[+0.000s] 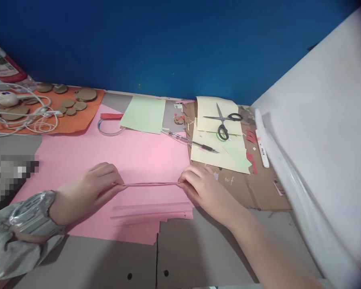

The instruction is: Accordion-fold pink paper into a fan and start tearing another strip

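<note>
Wall and table: a blue wall [168, 44] behind a grey table [183, 261], with a white panel [325, 140] on the right.
Strip [152, 184]: thin, pink, folded, stretched level between both hands above the pink paper [108, 150]; it shows nearly edge-on, so I cannot tell how many layers it has or whether it touches the paper.
Left hand [104, 180]: pinching the strip's left end between thumb and fingers; a watch [30, 210] on that wrist.
Right hand [200, 182]: pinching the other end the same way.
Folded piece [152, 210]: lying loose on the pink paper, just nearer the person than the strip.
Risk at the strip: uneven tension could tear it or skew its creases; if one pinch slackened, the layers could spring open.
Risk at the wrists: a sleeve or forearm dragging could shift the folded piece.
Beyond the hands: green sheet [144, 114], pen [192, 142], and open scissors [222, 119] on cream paper [206, 152]; a sideways sweep of the right hand could knock the pen.
Far left: earphones [42, 120] and cardboard discs [86, 94] on an orange sheet [75, 125], near a bottle [6, 66].
</note>
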The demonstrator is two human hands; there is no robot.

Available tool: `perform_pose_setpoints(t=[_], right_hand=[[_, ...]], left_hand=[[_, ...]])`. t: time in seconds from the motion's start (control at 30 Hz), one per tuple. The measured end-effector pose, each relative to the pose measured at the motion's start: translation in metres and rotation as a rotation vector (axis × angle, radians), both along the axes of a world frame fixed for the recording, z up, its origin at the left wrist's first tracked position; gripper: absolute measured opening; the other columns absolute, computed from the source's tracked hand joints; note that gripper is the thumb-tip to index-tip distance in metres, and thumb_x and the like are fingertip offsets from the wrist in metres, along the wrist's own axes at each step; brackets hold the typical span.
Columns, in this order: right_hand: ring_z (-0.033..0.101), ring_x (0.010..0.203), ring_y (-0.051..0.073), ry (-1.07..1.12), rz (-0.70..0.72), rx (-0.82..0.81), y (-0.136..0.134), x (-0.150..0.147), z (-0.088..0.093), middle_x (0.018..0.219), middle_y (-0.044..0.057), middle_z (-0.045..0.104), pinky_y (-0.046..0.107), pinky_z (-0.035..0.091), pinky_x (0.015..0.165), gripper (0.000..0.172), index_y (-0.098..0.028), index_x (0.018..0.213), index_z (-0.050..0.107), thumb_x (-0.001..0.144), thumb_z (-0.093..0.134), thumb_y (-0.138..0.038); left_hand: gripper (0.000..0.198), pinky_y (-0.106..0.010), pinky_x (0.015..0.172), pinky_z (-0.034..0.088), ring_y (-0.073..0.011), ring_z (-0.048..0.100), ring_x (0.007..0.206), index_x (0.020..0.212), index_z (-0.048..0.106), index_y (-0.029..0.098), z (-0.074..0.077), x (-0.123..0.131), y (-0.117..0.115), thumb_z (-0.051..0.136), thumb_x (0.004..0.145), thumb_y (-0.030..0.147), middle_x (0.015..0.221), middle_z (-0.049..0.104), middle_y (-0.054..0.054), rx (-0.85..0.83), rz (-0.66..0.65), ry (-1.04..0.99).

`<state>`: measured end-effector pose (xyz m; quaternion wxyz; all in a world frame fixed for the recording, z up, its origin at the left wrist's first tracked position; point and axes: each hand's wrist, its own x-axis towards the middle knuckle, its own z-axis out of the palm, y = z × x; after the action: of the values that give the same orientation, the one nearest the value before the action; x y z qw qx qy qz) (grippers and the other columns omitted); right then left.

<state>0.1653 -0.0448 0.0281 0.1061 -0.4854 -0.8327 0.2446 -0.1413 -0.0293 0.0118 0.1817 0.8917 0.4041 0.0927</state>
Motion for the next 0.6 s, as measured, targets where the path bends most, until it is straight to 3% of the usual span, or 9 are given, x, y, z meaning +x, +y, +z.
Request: perform_pose_setpoints(t=[0.2, 0.6], right_hand=[[0.048, 0.092, 0.015, 0.048, -0.043, -0.077, 0.0005, 0.0021, 0.0011, 0.092, 0.000, 0.056, 0.032, 0.034, 0.089, 0.018, -0.022, 0.083, 0.052, 0.095, 0.039, -0.026], [0.049, 0.091, 0.015, 0.118, -0.116, -0.115, 0.0021, 0.0017, -0.0008, 0.090, -0.001, 0.058, 0.033, 0.035, 0.087, 0.016, -0.023, 0.082, 0.054, 0.094, 0.044, -0.025]], left_hand=[[0.021, -0.030, 0.071, 0.043, -0.0161, 0.055, 0.076, 0.077, 0.058, 0.018, 0.0035, 0.0034, -0.0014, 0.049, 0.088, 0.034, 0.077, 0.059, -0.002, -0.027, 0.115, -0.071], [0.017, -0.030, 0.074, 0.046, -0.0169, 0.056, 0.082, 0.084, 0.065, 0.020, 0.0012, -0.0007, 0.0039, 0.051, 0.087, 0.029, 0.084, 0.062, -0.003, 0.081, 0.066, -0.111]])
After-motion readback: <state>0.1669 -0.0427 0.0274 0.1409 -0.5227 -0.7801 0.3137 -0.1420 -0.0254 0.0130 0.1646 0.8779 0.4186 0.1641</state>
